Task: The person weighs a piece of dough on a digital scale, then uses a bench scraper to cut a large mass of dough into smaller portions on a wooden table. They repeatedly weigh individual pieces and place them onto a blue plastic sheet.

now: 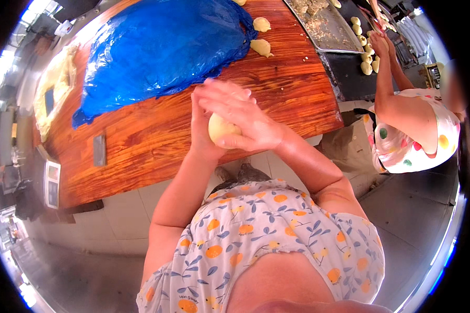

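Note:
My left hand [203, 133] and my right hand [250, 117] cup a pale yellow dough ball [220, 127] between them, held over the near edge of the wooden table [151, 141]. The fingers of my right hand lie over the top of the ball; my left hand is partly hidden behind it. A blue plastic sheet [162, 47] covers much of the tabletop. Two dough pieces [261, 47] sit beside the sheet's right edge.
A grey block [99, 150] and a cream plastic bag [55, 83] lie at left. A metal tray [339, 41] with crumbs and several dough balls [366, 57] are at upper right, where a co-worker's arms [384, 99] reach toward a dark worktop [344, 78].

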A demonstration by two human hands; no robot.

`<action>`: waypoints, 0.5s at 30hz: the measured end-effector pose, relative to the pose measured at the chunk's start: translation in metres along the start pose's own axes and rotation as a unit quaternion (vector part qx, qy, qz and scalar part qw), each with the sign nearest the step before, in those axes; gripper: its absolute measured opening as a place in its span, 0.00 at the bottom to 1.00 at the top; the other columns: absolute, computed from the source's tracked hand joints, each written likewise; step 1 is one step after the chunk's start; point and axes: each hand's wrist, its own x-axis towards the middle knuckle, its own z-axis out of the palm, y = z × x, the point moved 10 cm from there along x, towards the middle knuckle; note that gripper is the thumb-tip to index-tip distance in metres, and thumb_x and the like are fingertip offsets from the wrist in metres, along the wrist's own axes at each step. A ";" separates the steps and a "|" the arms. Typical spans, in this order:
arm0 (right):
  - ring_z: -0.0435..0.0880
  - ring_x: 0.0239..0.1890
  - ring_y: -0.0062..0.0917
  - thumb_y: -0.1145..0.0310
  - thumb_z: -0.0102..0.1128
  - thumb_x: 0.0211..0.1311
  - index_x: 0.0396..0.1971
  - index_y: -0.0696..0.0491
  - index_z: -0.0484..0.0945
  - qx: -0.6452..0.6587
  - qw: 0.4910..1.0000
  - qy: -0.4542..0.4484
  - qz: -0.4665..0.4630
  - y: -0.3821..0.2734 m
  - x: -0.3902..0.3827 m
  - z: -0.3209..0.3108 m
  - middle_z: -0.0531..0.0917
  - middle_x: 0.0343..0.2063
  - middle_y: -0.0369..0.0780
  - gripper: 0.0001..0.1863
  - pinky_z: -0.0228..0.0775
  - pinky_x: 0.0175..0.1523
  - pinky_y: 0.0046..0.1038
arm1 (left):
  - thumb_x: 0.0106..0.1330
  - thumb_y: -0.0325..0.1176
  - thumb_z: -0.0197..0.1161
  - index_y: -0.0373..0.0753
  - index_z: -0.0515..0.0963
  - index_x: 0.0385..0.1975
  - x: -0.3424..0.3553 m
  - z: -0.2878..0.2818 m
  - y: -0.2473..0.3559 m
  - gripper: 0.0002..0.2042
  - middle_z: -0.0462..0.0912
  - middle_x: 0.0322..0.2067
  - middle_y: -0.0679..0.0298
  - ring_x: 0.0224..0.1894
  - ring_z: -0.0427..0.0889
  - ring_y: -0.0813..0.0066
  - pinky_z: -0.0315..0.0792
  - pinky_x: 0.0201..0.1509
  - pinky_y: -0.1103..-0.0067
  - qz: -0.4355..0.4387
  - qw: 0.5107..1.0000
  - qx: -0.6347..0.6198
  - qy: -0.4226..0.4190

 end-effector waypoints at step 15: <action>0.72 0.62 0.31 0.73 0.42 0.72 0.60 0.57 0.70 0.028 0.993 0.047 0.105 0.033 -0.032 -0.009 0.78 0.55 0.43 0.19 0.58 0.68 0.34 | 0.72 0.62 0.37 0.39 0.67 0.59 0.004 -0.024 -0.006 0.33 0.72 0.58 0.56 0.61 0.70 0.59 0.63 0.67 0.63 0.060 0.990 0.124 0.022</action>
